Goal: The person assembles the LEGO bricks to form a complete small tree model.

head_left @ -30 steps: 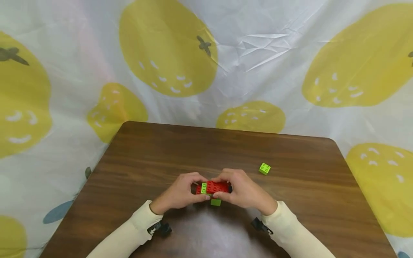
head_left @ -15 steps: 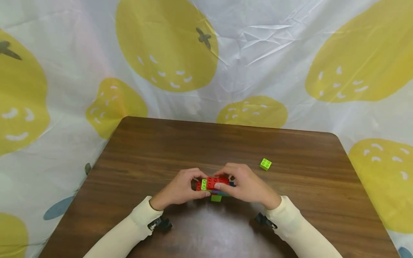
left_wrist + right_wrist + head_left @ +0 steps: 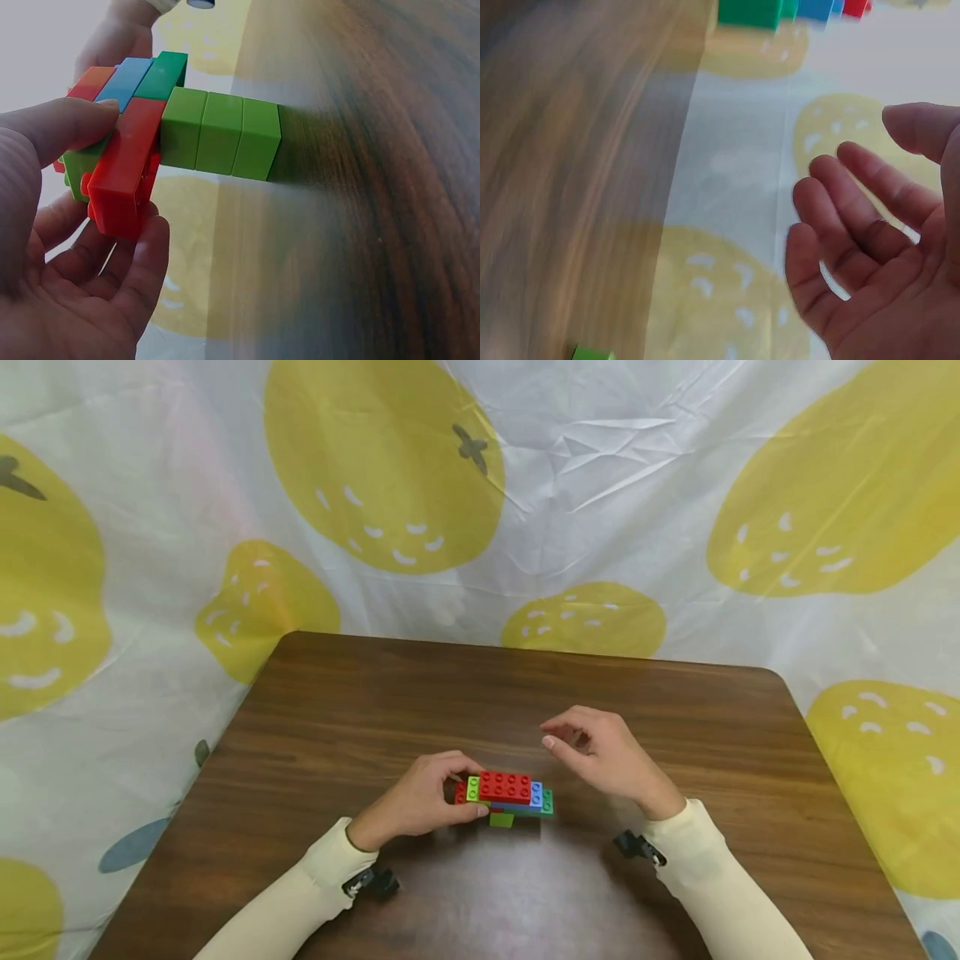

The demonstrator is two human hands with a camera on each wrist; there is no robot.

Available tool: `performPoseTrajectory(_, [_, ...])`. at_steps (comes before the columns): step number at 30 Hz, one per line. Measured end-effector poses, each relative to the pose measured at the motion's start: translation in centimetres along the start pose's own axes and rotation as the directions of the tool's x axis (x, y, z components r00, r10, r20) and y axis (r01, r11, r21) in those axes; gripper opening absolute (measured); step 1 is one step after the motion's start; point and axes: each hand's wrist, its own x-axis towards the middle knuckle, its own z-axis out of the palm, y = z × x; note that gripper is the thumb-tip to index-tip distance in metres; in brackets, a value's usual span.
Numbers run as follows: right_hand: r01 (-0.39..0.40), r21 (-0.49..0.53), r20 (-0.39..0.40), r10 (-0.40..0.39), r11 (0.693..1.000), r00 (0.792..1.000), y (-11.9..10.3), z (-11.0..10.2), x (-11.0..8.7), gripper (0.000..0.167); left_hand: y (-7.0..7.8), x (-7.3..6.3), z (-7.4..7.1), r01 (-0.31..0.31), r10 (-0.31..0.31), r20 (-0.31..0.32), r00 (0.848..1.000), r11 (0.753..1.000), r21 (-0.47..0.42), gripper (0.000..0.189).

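Observation:
My left hand (image 3: 420, 800) grips the left end of a toy brick build, thumb on the near side and fingers behind. A red brick (image 3: 506, 786) tops it, over a blue brick (image 3: 124, 81) and a light green brick (image 3: 473, 789). Below these lie a dark green brick (image 3: 547, 802) and another red brick (image 3: 131, 165). Green bricks (image 3: 220, 133) form a column underneath, standing on or close above the table; which, I cannot tell. My right hand (image 3: 607, 756) hovers right of the build, holding nothing, fingers loosely bent.
A brown wooden table (image 3: 390, 693) bears the build. A loose green brick (image 3: 592, 352) shows at the bottom edge of the right wrist view; in the head view my right hand hides it. Behind the table hangs a white curtain (image 3: 420, 602) with yellow fruit prints.
My right hand has let go of the build's right end and moved up and to the right, uncovering the blue and dark green bricks. My left hand keeps its grip.

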Motion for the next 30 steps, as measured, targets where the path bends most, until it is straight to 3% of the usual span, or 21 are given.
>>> performPoseTrajectory(8, [-0.084, -0.035, -0.092, 0.08, 0.996, 0.993, 4.0, -1.4, -0.4, 0.015, -0.2, -0.1, 0.2, 0.02, -0.02, 0.002, 1.0, 1.0, 0.0, 0.041])
performPoseTrajectory(12, [-0.18, -0.049, -0.092, 0.175, 0.983, 0.98, 6.0, -1.7, -1.1, 0.017, -0.2, -0.2, 0.2, 0.029, -0.029, 0.003, 1.0, 1.0, 0.001, 0.042])
performPoseTrajectory(17, [-0.317, -0.062, -0.046, 0.314, 0.946, 0.948, 7.6, -2.0, -2.1, 0.028, -0.3, -0.2, 0.1, 0.032, -0.032, 0.009, 0.999, 0.999, 0.002, 0.041])
performPoseTrajectory(23, [-0.401, -0.116, -0.018, 0.401, 0.909, 0.916, 9.0, -2.4, -2.9, 0.039, -0.3, -0.2, 0.1, 0.02, -0.02, 0.011, 1.0, 1.0, -0.002, 0.04])
performPoseTrajectory(30, [-0.487, -0.082, 0.031, 0.491, 0.869, 0.871, 10.1, -2.3, -3.4, 0.051, -0.1, -0.2, 0.0, 0.025, -0.025, 0.016, 1.0, 1.0, 0.002, 0.041])
